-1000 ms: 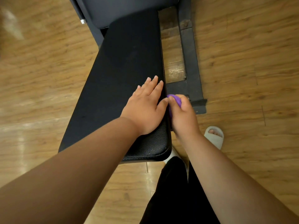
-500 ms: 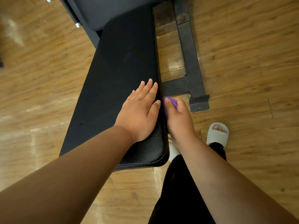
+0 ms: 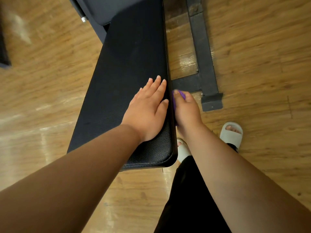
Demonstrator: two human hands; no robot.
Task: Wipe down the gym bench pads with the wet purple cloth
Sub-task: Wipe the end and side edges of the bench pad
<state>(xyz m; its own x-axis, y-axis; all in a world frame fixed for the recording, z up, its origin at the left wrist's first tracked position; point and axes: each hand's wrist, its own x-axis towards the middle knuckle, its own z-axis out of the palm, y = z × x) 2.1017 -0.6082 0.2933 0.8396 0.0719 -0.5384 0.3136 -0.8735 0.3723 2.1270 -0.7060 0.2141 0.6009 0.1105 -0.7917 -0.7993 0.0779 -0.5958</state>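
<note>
One seat pad (image 3: 127, 78) runs lengthwise from 6 toward 12 o'clock. The left hand (image 3: 148, 113) lies flat on it, fingers spread, holding nothing. At its 3 o'clock the right hand (image 3: 186, 111) is clamped on the single purple cloth (image 3: 181, 95) (mostly hidden), pressed against the pad's side edge. Farther up, a second pad (image 3: 107, 9).

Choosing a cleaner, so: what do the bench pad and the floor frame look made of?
Bench pad: black leather-look vinyl, probably; pebbled grain shows near its rounded end. Floor frame: dark painted metal, likely steel; flat bars, scuffed matte finish.
</note>
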